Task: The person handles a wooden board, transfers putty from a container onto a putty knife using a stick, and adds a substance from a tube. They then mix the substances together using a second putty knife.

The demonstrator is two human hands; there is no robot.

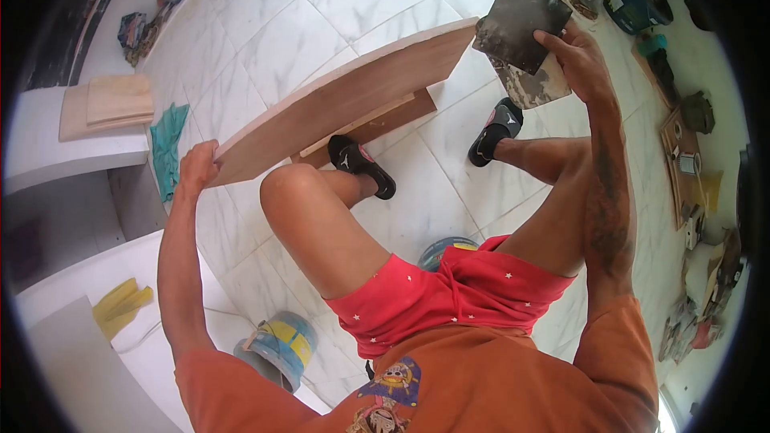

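My left hand (196, 164) grips the near left end of a long brown wooden board (345, 100) that is raised over the white tiled floor, resting near my left knee. A narrower wooden strip (377, 124) is fixed under the board. My right hand (579, 60) holds two flat dark, putty-smeared scraper blades (521, 20) up beside the board's far right end. My feet wear black sandals (361, 164) on the floor below.
A paint can (281, 345) with a yellow and blue label stands by my left side, another can (441, 250) under my legs. A teal cloth (167, 148) and stacked boards (112, 104) lie on a white ledge at left. Tools and clutter (690, 160) line the right wall.
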